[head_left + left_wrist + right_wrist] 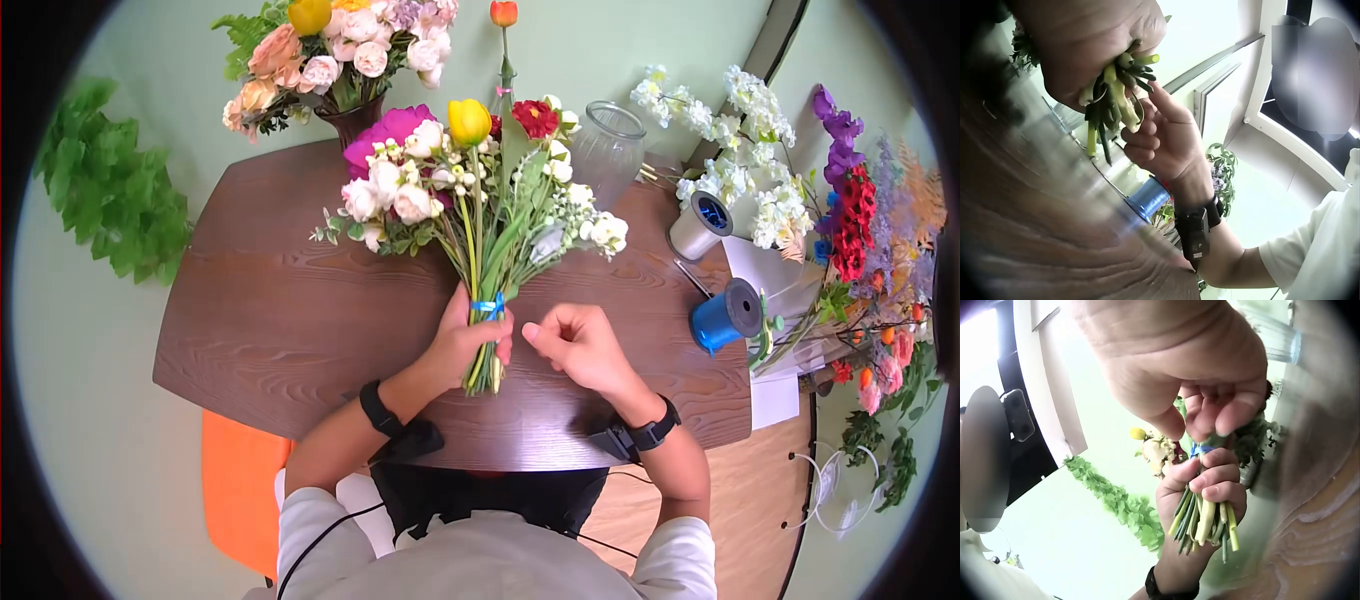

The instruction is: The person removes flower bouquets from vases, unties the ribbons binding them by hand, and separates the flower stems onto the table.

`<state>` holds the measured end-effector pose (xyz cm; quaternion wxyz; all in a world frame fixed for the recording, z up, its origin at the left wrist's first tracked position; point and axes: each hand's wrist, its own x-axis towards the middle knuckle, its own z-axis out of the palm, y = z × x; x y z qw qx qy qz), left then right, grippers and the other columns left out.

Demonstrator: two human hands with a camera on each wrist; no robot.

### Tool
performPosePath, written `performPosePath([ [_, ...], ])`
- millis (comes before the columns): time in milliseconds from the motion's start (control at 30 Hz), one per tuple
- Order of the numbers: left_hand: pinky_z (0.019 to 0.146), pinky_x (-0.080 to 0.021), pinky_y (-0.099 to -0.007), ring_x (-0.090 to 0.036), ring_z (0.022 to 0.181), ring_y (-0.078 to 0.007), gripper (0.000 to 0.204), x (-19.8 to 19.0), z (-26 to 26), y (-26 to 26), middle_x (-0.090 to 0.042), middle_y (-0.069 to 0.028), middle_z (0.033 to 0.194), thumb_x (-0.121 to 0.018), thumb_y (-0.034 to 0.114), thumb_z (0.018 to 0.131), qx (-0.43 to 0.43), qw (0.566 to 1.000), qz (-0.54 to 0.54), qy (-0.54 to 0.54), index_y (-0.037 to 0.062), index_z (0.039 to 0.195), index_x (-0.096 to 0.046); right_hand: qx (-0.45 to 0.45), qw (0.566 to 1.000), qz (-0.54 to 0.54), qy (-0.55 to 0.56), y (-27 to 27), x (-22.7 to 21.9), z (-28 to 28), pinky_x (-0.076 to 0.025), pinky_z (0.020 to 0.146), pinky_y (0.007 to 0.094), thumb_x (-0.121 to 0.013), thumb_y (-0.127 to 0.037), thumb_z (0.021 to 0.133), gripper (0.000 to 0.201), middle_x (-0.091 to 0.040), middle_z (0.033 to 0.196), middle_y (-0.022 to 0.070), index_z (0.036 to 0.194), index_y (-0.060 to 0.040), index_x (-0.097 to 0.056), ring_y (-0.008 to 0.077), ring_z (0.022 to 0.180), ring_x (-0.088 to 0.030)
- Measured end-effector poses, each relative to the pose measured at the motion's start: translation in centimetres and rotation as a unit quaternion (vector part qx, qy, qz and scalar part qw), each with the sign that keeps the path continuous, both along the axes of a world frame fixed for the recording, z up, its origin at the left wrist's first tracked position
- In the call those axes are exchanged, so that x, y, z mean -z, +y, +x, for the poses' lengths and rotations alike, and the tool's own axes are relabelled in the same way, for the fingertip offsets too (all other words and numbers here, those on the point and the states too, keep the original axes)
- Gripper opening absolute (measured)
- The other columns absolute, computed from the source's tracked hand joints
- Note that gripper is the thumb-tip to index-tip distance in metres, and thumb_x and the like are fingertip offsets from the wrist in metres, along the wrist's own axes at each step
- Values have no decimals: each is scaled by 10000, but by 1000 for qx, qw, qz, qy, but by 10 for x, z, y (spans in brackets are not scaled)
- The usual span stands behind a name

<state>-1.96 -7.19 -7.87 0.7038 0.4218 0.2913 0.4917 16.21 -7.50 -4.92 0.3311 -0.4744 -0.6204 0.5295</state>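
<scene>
Right grip (1191,365) curled, pinch unclear; left grip (466,336) clasping bouquet stems (1207,522), blue ribbon (488,306) around them

Head view: pale green wall (640,40) across the top and down the left; leafy greenery (110,190) hanging against it, upper left. Dark brown wood-grain bench (290,300) mid-frame, light glaring off its lower edge. Orange chair (235,480), lower left. Pale wood-look floor (745,520), lower right.
</scene>
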Motion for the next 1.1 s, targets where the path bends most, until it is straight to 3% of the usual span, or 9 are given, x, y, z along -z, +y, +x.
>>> performPosePath([
  [33, 465, -501, -310, -568, 532, -191, 400, 3, 1, 1, -527, -118, 753, -540, 79, 812, 0, 1000, -4, 0, 88, 1139, -311, -9, 996, 85, 3, 1, 3, -4, -385, 442, 211, -656, -160, 811, 222, -528, 562, 9, 673, -20, -553, 57, 494, -492],
  [100, 394, -472, -287, -526, 457, -160, 303, 11, 2, 2, -527, -94, 730, -471, 280, 901, -9, 984, -99, -149, 115, 1113, -331, -8, 996, 85, 21, 5, 7, -11, -395, 465, 219, -666, -118, 788, 177, -541, 594, 13, 701, -14, -551, 60, 515, -495],
  [167, 341, -443, -277, -485, 399, -140, 333, 31, 2, 5, -528, -75, 726, -382, 432, 925, -17, 979, -139, -148, 136, 1078, -373, -8, 996, 82, 39, 5, 13, -17, -406, 488, 226, -675, -76, 764, 148, -554, 625, 16, 730, -9, -548, 63, 537, -499],
  [233, 521, -480, -285, -550, 554, -166, 537, 41, -3, 4, -560, -78, 778, -310, 538, 913, -2, 983, -145, -117, 48, 897, -530, -31, 993, 89, 68, 3, 21, -24, -416, 498, 240, -681, -64, 751, 147, -554, 671, 29, 747, -7, -546, 81, 541, -494],
  [267, 606, -483, -264, -562, 673, -146, 492, 42, 6, 3, -555, -69, 829, -306, 488, 939, -99, 982, -138, -83, 40, 1003, -501, -32, 994, 80, 70, 2, 23, -26, -416, 498, 240, -681, -64, 751, 147, -554, 671, 29, 747, -7, -546, 81, 541, -494],
  [467, 662, -488, -260, -556, 749, -130, 449, 38, 15, -6, -526, -73, 931, -272, 439, 957, -127, 991, -7, 43, 55, 1149, -401, 5, 992, 95, -78, -1, 23, -26, -441, 515, 250, -655, -40, 763, 119, -532, 689, 60, 767, 2, -543, 101, 577, -552],
  [700, 445, -516, -248, -568, 571, -134, 474, 23, 13, -11, -506, -86, 898, -254, 473, 938, -96, 993, -32, 61, 66, 1163, -348, -7, 995, 33, 89, -1, 34, -22, -443, 521, 217, -531, -25, 860, 44, -557, 724, 33, 824, -2, -521, 79, 592, -562],
  [967, 390, -419, -214, -492, 500, -87, 335, 19, 15, -8, -485, -50, 727, -338, 382, 952, -117, 990, 20, 81, 67, 1067, -347, -93, 977, -73, 178, -2, 22, -7, -413, 513, 203, -500, -62, 890, 55, -538, 722, 19, 854, -24, -482, 55, 585, -498],
  [1100, 406, -459, -260, -502, 489, -116, 377, 20, 12, -7, -500, -77, 758, -304, 431, 946, -99, 993, -26, 63, 68, 1028, -361, -146, 922, -83, 350, 3, 29, 8, -421, 492, 257, -501, -53, 869, 51, -464, 652, 46, 833, -24, -479, 121, 533, -473],
])
